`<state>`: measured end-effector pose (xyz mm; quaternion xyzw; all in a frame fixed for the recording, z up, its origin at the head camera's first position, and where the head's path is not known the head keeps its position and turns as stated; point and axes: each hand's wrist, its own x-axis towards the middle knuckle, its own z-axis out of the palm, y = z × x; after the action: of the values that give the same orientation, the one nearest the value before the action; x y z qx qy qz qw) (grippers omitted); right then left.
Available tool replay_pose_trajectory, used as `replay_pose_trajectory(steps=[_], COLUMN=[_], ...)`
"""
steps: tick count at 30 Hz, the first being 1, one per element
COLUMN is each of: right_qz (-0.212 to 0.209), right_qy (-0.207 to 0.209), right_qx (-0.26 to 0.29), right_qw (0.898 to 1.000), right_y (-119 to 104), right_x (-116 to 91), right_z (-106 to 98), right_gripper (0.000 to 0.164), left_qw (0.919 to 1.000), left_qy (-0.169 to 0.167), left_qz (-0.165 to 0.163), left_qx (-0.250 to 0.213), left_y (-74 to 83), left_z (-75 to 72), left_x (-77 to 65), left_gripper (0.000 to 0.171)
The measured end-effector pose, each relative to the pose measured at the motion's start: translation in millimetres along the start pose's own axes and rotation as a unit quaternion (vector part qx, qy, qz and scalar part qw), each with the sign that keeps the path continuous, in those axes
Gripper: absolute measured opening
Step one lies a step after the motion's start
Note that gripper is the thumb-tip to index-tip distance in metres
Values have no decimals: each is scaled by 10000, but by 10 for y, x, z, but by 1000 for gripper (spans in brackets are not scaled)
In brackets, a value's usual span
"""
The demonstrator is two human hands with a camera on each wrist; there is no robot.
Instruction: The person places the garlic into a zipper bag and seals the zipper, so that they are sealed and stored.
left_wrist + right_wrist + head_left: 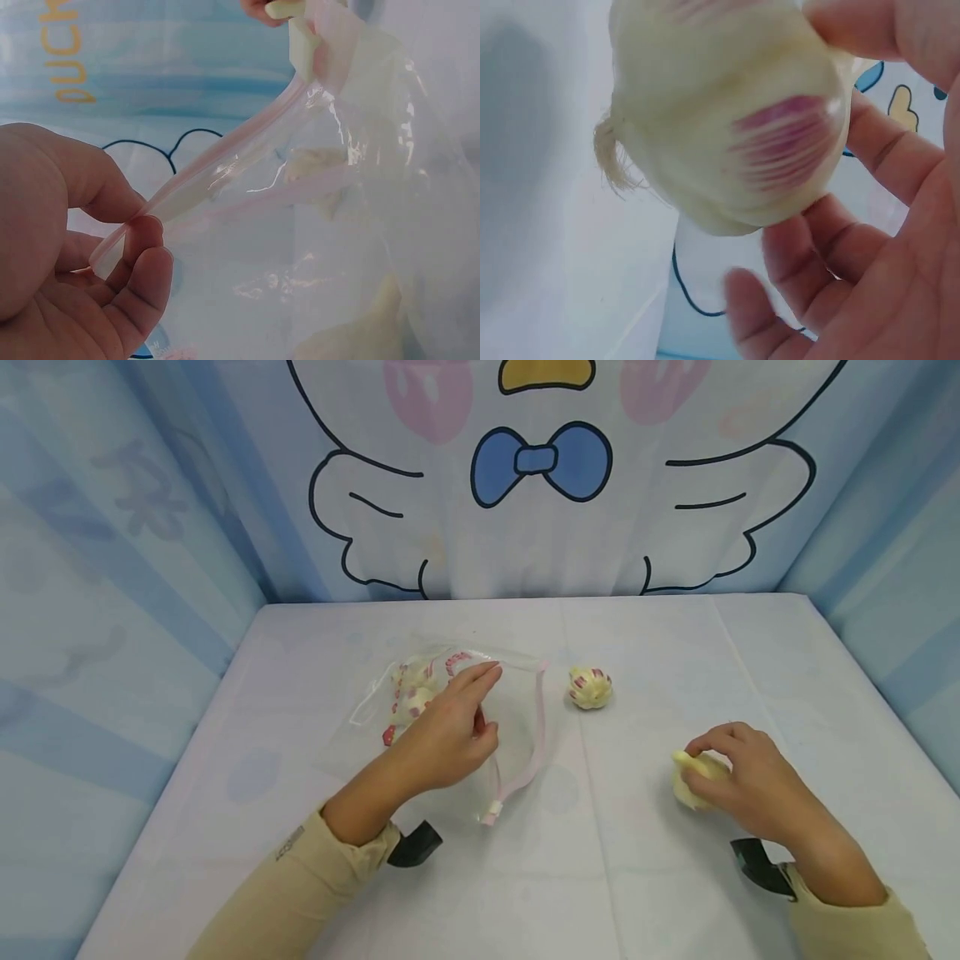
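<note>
A clear zip bag (517, 718) with a pink closing strip and a pale slider (303, 49) lies on the left side of the table. The left hand (450, 735) is over it, and in the left wrist view its thumb and fingers pinch the strip. Pale garlic bulbs (356, 334) show through the plastic, partly blurred. To the right, the right hand (750, 777) grips a garlic bulb (727, 112) with purple streaks and a root tuft, its fingers curled around one side. Another garlic bulb (590, 688) sits between the bag and the right hand.
A white cloth (660, 893) covers the table, with patterned curtains (112, 610) on the left and right. Behind the table's far edge hangs a cloth printed with a blue bow tie (536, 460). Dark wrist mounts (416, 845) stick out below both hands.
</note>
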<state>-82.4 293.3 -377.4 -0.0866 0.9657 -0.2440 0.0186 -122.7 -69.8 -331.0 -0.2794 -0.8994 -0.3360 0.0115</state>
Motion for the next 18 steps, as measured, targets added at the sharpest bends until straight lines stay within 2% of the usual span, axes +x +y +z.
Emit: replay_pose_trajectory(steps=[4, 11, 18], right_qz=[-108, -605, -726], right_qy=[108, 613, 666], right_qx=[83, 393, 510], right_qw=[9998, 9955, 9938], right_y=[-79, -162, -260], right_x=[15, 44, 99], right_z=[2, 19, 34], right_gripper=[27, 24, 20], left_qw=[10000, 10000, 10000], left_qy=[-10, -27, -22], left_qz=[-19, -25, -33], left_qx=[1, 28, 34], left_y=[-5, -23, -5], left_z=[1, 13, 4], left_x=[-1, 3, -2], left_gripper=[62, 61, 62])
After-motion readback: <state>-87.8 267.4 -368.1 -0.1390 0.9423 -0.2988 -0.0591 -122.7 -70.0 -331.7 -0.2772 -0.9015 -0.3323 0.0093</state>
